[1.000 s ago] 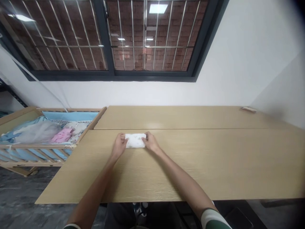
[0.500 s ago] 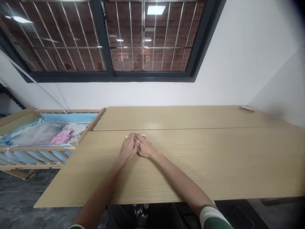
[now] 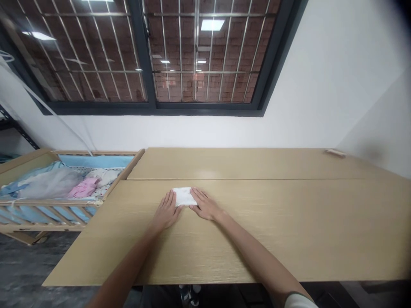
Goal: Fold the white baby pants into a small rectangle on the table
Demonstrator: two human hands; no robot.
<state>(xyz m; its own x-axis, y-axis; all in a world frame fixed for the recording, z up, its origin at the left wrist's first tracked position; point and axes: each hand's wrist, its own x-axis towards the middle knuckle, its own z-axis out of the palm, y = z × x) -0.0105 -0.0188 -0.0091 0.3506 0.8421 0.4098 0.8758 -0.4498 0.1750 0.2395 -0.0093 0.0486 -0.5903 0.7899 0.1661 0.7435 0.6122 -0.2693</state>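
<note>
A small white folded cloth (image 3: 183,196) with a faint print lies flat on the light wooden table (image 3: 272,222), near the seam between its two boards. My left hand (image 3: 167,210) rests flat beside the cloth's left edge, fingers stretched out and touching it. My right hand (image 3: 205,206) lies flat at the cloth's right edge, fingers spread, fingertips on or against it. Neither hand holds anything.
A wooden baby cot (image 3: 48,201) with blue lining stands against the table's left end, holding pink, grey and white clothes (image 3: 81,186). A small flat object (image 3: 335,152) lies at the table's far right by the wall. A barred window sits above.
The cloth was a wider rectangle held at both ends a second ago; the hands came together over it, then slid apart, leaving it smaller and folded. The view shifted slightly down.
</note>
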